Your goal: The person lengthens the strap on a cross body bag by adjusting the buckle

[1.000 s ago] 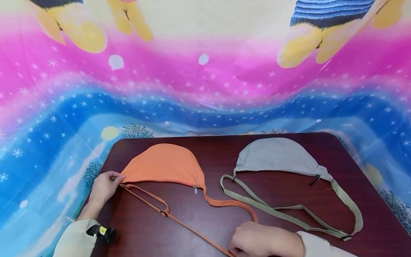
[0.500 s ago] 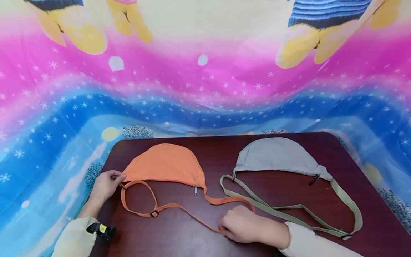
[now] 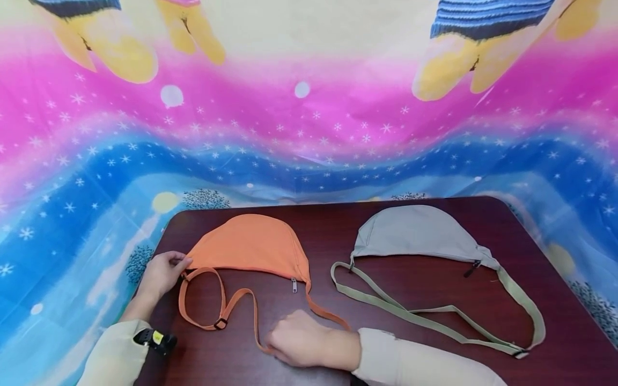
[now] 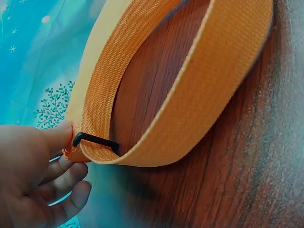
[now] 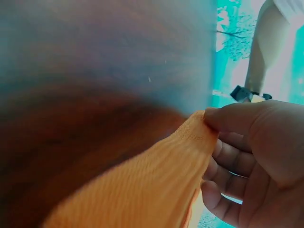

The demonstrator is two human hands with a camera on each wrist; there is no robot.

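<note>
An orange sling bag (image 3: 248, 241) lies on the left half of the table, its zipper side toward me. My left hand (image 3: 161, 273) pinches the bag's left corner between thumb and fingers, right beside the black strap ring (image 4: 95, 140) in the left wrist view. From that corner the orange strap (image 3: 200, 324) makes a loop down to a black slider buckle (image 3: 220, 324). Further along, my right hand (image 3: 301, 340) pinches the strap near the table's front; in the right wrist view the webbing (image 5: 156, 175) runs from between thumb and fingers.
A grey sling bag (image 3: 415, 233) with a pale green strap (image 3: 536, 321) lies on the right of the dark wooden table (image 3: 328, 225). Behind stands a colourful printed cloth (image 3: 299, 134). A black device (image 3: 156, 340) is on the left wrist.
My right hand has moved left with the strap in its pinch. The strap, fairly straight before, has slackened into a loop and a bend. My left hand stays at the bag's corner.
</note>
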